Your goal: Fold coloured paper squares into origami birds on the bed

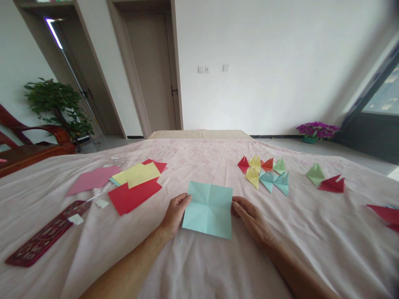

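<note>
At paper [208, 211] edges, fingers [187, 200] (cloth [202, 265] around)

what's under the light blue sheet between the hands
Pale pink cloth shows around the light blue sheet; the spot directly beneath is covered, so anything there can't be seen.

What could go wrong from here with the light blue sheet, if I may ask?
The light blue sheet is held only near its side edges, by the left hand and the right hand, so it might bow or slip. It already bears several crossing creases, so a fold could stray onto the wrong one. The tablecloth is wrinkled, so creases pressed on it might come out uneven.
</note>
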Available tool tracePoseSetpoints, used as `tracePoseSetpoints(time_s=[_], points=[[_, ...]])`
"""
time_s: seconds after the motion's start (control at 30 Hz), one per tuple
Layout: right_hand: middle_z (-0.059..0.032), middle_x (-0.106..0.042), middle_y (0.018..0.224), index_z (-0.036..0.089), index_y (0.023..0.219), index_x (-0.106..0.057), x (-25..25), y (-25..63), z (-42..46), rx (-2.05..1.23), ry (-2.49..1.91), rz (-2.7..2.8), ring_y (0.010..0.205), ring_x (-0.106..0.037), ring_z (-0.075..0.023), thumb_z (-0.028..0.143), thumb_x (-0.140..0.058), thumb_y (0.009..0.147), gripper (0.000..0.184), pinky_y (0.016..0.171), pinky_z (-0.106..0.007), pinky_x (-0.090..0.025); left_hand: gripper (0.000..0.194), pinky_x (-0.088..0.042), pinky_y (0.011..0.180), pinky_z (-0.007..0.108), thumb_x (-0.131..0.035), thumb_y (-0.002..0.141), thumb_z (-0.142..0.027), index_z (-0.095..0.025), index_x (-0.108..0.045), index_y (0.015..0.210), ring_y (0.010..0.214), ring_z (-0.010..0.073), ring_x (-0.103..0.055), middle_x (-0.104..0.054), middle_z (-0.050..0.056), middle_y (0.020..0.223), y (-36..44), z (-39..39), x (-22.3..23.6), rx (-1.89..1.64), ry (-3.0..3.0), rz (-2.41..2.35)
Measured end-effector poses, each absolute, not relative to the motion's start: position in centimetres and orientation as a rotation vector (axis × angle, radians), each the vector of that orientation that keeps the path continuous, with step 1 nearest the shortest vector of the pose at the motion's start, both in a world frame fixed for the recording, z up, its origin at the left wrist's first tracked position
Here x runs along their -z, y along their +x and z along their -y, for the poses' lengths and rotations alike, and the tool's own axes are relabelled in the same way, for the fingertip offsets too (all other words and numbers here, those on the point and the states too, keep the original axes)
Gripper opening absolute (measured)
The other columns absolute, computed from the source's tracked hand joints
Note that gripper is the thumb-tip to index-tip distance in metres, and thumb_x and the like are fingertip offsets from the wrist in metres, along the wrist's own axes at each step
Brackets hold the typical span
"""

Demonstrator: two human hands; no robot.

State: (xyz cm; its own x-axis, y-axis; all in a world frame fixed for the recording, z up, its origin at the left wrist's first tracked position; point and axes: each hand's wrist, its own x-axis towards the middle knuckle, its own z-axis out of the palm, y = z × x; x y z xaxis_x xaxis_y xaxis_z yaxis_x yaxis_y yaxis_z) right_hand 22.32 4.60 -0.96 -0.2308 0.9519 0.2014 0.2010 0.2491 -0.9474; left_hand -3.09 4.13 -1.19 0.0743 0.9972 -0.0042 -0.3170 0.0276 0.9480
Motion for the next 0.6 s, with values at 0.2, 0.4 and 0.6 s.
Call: tracePoseSetpoints(time_s=[0.2, 0.4, 0.6], points=[[-0.0047, -0.065, 0.081, 0.019, 0.110, -0.064, 0.7, 22.6, -4.5, -1.057, -1.066, 1.627, 0.076, -0.059, -0.0192, 0.051, -0.043, 0.093, 0.041, 0.069, -0.031, -0.047, 0.036, -0.048, 0.068, 0.026, -0.065, 0.081, -0.044, -0.013, -0.068, 0.100, 0.071, 0.0178, -0.065, -0.071, 0.005, 0.083, -3.4, -4.3, 1.3, -1.223, 1.033, -0.899], [-0.0081, -0.067, 0.099, 0.019, 0.115, -0.061, 0.9, 22.2, -4.5, -1.202, -0.961, 1.597, 0.085, -0.062, -0.0218, 0.046, -0.057, 0.087, 0.039, 0.075, -0.033, -0.049, 0.038, -0.048, 0.070, 0.027, -0.068, 0.078, -0.046, -0.014, -0.069, 0.097, 0.071, 0.0177, -0.064, -0.071, 0.005, 0.083, -3.5, -4.5, 1.5, -1.174, 1.058, -0.888], [-0.0053, -0.069, 0.086, 0.019, 0.106, -0.063, 2.4, 22.2, -5.0, -1.284, -1.036, 1.574, 0.078, -0.064, -0.0220, 0.041, -0.067, 0.078, 0.035, 0.071, -0.034, -0.052, 0.038, -0.047, 0.067, 0.025, -0.070, 0.075, -0.048, -0.014, -0.068, 0.095, 0.068, 0.0162, -0.062, -0.070, 0.003, 0.079, -3.5, -4.6, 1.8, -1.158, 1.059, -0.896]])
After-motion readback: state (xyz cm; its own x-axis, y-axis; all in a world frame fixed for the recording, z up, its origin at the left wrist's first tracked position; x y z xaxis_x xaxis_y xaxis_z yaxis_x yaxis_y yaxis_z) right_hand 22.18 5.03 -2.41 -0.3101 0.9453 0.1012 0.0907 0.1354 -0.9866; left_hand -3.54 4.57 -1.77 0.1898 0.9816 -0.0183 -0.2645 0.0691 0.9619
